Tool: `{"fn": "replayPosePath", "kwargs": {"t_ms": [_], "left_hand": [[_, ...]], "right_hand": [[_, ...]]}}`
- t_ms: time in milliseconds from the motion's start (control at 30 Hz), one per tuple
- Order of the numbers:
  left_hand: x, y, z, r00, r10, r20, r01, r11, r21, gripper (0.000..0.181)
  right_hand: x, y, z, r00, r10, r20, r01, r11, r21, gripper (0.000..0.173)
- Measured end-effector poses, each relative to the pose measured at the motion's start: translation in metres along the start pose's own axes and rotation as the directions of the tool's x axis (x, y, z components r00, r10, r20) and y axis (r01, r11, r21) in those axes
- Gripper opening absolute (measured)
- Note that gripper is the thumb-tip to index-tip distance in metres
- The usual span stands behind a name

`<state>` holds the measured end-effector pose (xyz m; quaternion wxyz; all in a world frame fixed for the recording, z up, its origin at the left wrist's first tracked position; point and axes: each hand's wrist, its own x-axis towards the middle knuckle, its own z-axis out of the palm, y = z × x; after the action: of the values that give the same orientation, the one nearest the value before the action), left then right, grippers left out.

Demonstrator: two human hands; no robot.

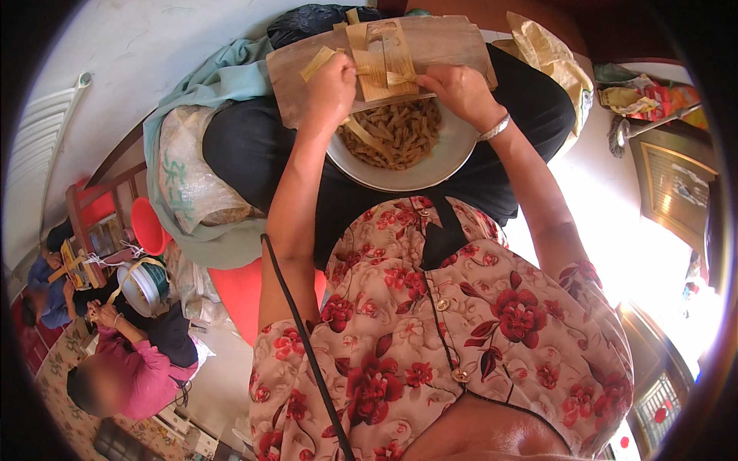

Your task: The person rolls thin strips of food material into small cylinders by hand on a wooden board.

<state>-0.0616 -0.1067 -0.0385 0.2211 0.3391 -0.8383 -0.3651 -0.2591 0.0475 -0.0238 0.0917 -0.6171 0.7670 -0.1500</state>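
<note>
A wooden board [450, 43] lies across the far side of a metal bowl [398, 183] on my lap. Flat, pale yellow husk-like strips [375, 69] cross each other on the board. My left hand [332, 86] is closed on a strip end at the left of the crossing. At its right, my right hand [461, 95] pinches the end of another strip [400, 79]. Brown shredded pieces [398, 135] fill much of the bowl, and a loose pale strip [369, 137] rests over them.
Clear plastic bag [190, 167] and green cloth [230, 75] lie at left, a brown paper-like bag [550, 63] at right, a black plastic bag [311, 23] beyond the board. Two people sit lower left, one in a pink top [147, 374], near a red basin [149, 226] and a white bucket [138, 288].
</note>
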Motion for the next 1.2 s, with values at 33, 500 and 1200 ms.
{"fn": "replayPosePath", "kwargs": {"t_ms": [33,500,1200], "left_hand": [[-0.007,-0.002,-0.005,0.999,-0.049,0.005,0.049,0.999,-0.01,0.007],[-0.067,0.056,-0.008,0.871,-0.14,0.47,0.386,0.787,-0.481,0.023],[-0.088,0.074,0.025,0.903,-0.136,0.408,0.429,0.327,-0.842,0.008]], "right_hand": [[-0.004,-0.006,-0.006,0.995,-0.063,-0.082,0.059,0.997,-0.05,0.033],[-0.033,-0.057,-0.006,0.967,-0.189,-0.173,0.228,0.941,0.248,0.013],[-0.04,-0.078,-0.019,0.94,0.027,-0.341,0.04,0.981,0.187,0.016]]}}
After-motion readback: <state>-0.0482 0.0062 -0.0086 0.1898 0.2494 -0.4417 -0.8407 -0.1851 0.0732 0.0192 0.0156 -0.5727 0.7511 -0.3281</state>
